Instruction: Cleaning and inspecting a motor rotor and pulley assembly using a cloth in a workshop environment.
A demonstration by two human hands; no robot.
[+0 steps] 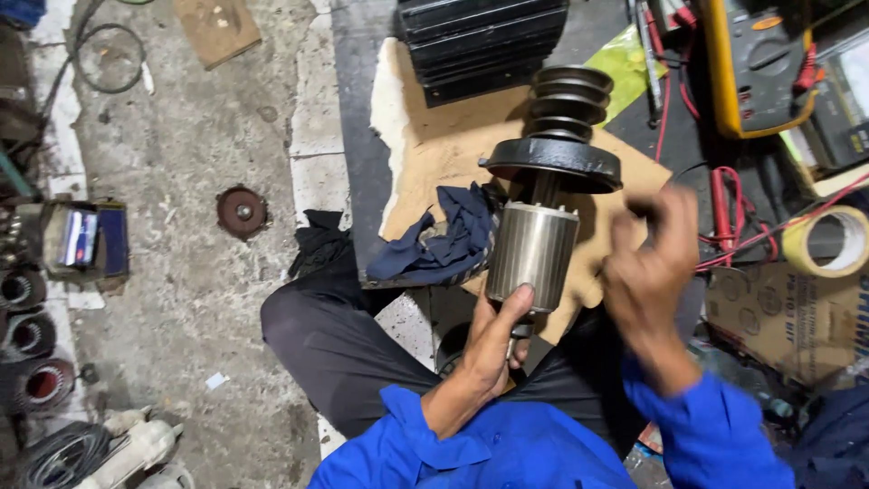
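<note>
Left hand (491,340): cupped under the lower end of the motor rotor (532,254), thumb up against the steel core, fingers closed around the shaft stub below; it bears the weight from beneath.
Right hand (650,272): raised just right of the rotor, blurred, fingers half curled; I cannot tell whether it holds anything; it does not touch the rotor.
Rotor position: held upright over the person's lap, in front of the cardboard sheet (434,145) on the dark bench (358,109); the end cover (552,163) and the grooved pulley (568,101) sit on the shaft above the core.
Weight: judged heavy and top-loaded, solid steel core with cast cover and pulley overhead; likely to tip if gripped low with one hand only.
Surface: the core looks smooth, polished, possibly oily; judged slippery; stiff throughout, nothing gives.
Where to hold: one palm under the core's bottom edge, the other around the core's side or under the cover's rim; not by the pulley grooves alone.
Nearby: dark blue rag (444,237) touching the core's left side; yellow multimeter (756,63) and tape roll (828,240) well to the right.
</note>
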